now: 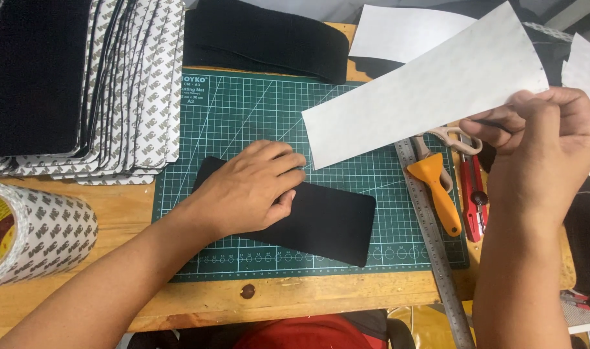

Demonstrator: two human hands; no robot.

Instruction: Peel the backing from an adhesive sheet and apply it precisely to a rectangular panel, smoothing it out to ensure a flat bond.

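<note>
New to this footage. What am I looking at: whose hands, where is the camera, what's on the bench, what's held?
There is no machine here: a person works with two bare hands, and the single picture comes from a camera on their head, looking down. The left hand presses flat on a black rectangular strip lying on a green cutting mat on a wooden table. The right hand pinches one end of a long white backing sheet, lifted above the mat. To the right lie a metal ruler, an orange-handled scraper and a red cutter. On the left sit a tape roll and a stack of backed black pieces.
</note>
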